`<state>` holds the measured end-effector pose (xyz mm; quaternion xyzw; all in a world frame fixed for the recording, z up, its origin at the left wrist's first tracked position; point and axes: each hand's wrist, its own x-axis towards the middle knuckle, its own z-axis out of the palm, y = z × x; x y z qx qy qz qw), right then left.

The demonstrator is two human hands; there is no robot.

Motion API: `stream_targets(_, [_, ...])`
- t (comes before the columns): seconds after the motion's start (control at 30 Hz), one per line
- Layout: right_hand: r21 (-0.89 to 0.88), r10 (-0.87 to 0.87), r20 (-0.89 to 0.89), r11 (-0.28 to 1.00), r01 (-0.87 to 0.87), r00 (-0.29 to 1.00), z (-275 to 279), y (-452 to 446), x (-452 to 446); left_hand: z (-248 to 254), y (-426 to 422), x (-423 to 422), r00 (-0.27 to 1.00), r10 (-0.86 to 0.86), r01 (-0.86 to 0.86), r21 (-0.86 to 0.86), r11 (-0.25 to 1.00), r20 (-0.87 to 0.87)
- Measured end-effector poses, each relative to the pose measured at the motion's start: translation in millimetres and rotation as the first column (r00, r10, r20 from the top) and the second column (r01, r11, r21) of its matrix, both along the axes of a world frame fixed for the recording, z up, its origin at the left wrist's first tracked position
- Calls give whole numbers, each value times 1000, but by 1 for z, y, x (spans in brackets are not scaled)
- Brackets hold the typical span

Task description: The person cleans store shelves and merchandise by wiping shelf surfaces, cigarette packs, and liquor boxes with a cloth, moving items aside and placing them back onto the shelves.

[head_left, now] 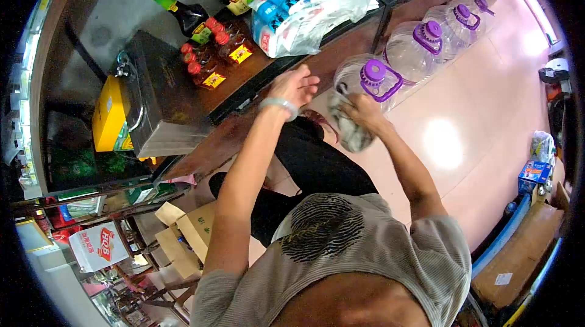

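Note:
My right hand (364, 112) is wrapped round a crumpled grey-white cloth (349, 121), beside the nearest large clear bottle (355, 74) with a purple cap and handle. The cloth hangs down from my fingers over the floor. My left hand (294, 87), with a pale bracelet at the wrist, is raised in front of the shelf edge. Its fingers are apart and slightly curled, and nothing is in it. Just beyond it, white and blue packets (298, 28) are stacked on the shelf.
Red-capped bottles (213, 53) and green-capped dark bottles (186, 17) stand on the shelf (241, 86) beside a dark box (167, 92). More clear bottles (414, 51) line the floor. An open carton (198, 229) lies lower left, a long carton (518, 254) lower right.

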<state>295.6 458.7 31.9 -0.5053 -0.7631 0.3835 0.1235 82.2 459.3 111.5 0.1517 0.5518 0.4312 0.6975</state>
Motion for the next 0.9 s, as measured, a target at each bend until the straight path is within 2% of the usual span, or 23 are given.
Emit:
stream_targets(0.07, [-102, -45, -185, 994, 26, 982, 19, -17, 33, -33, 29, 12, 987, 151, -144, -116, 983, 59])
stream_targets(0.1, [-87, -28, -189, 996, 12, 982, 28, -22, 51, -46, 42, 14, 970, 227, -210, -172, 962, 85])
stream_targets(0.2, [-64, -71, -178, 996, 60, 982, 37, -37, 97, -67, 69, 12, 906, 308, -282, -127, 951, 292])
stream_targets(0.23, [-61, -101, -171, 994, 92, 980, 39, -41, 108, -68, 75, 10, 902, 264, -255, -74, 964, 342])
stream_targets(0.27, [-101, -149, -167, 986, 134, 975, 44, -43, 115, -69, 82, 9, 875, 330, -325, -75, 943, 354])
stream_targets(0.33, [-187, -246, -155, 958, 216, 957, 51, -48, 127, -78, 94, -7, 811, 342, -349, -77, 934, 474])
stream_targets(0.4, [-221, -281, -155, 944, 244, 947, 42, -50, 136, -75, 101, -12, 800, 469, -469, -98, 878, 375])
stream_targets(0.47, [-210, -293, -131, 942, 262, 947, 46, -52, 139, -70, 97, -8, 741, 569, -599, -31, 800, 356])
stream_targets(0.57, [-243, -303, -120, 932, 268, 945, 39, -52, 145, -69, 90, 0, 696, 602, -674, 68, 735, 392])
stream_targets(0.7, [-249, -328, -79, 921, 300, 941, 43, -54, 150, -64, 95, 14, 621, 762, -782, 87, 617, 184])
stream_targets(0.8, [-163, -303, -119, 945, 282, 946, 35, -56, 157, -65, 100, 14, 552, 800, -822, -7, 569, 236])
stream_targets(0.9, [-289, -323, -107, 915, 282, 940, 52, -55, 155, -72, 101, 7, 609, 766, -780, -20, 625, 204])
